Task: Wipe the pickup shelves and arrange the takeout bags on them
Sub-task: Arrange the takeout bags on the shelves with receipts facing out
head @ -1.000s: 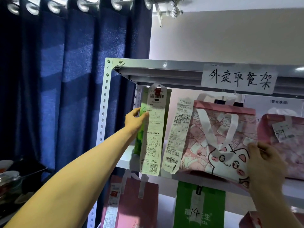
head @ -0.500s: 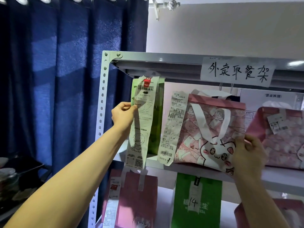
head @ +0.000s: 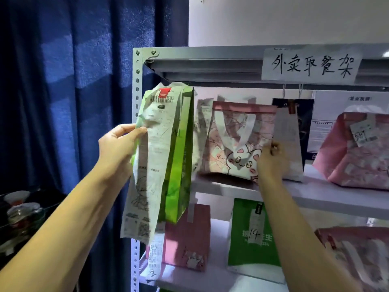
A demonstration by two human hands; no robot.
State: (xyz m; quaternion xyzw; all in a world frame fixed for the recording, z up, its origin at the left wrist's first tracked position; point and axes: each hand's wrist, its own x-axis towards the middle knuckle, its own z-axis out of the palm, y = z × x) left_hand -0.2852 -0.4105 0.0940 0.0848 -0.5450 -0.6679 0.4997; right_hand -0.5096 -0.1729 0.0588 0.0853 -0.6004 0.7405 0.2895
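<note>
Left hand [head: 117, 142] grips green bag [head: 179, 157] at 9 o'clock, right hand [head: 271, 163] pinches pink cat bag [head: 237, 140]; likely arranging step, next seat green bag on upper shelf [head: 315, 192].

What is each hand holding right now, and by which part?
The left hand grips the tall green bag by its left edge, along with the long receipt. The right hand holds the pink cat bag at its lower right corner.
</note>
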